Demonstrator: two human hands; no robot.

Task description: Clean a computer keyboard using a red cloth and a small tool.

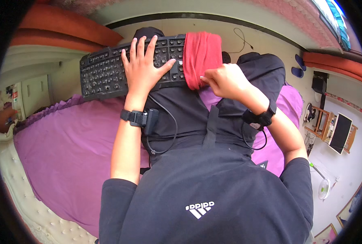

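A black computer keyboard (103, 71) lies across my thighs, its keycaps off and the bare switches showing; pale dust or grit speckles its frame. My left hand (142, 67) rests palm down on it, fingers spread over the middle and holding nothing. Red cloth (201, 58) is draped over the keyboard's right end and hides that part. Just at the cloth's lower right edge, my right hand (225, 79) is closed around a thin white stick (202, 77). Only the stick's short end shows, so its exact kind is unclear.
I sit on a bed with a purple sheet (68, 146). A thin cable (242, 45) lies on the floor ahead, and blue slippers (297, 72) are farther right. A monitor (341, 133) and a small white fan (324, 188) stand at the right. Cables hang from both wrist straps.
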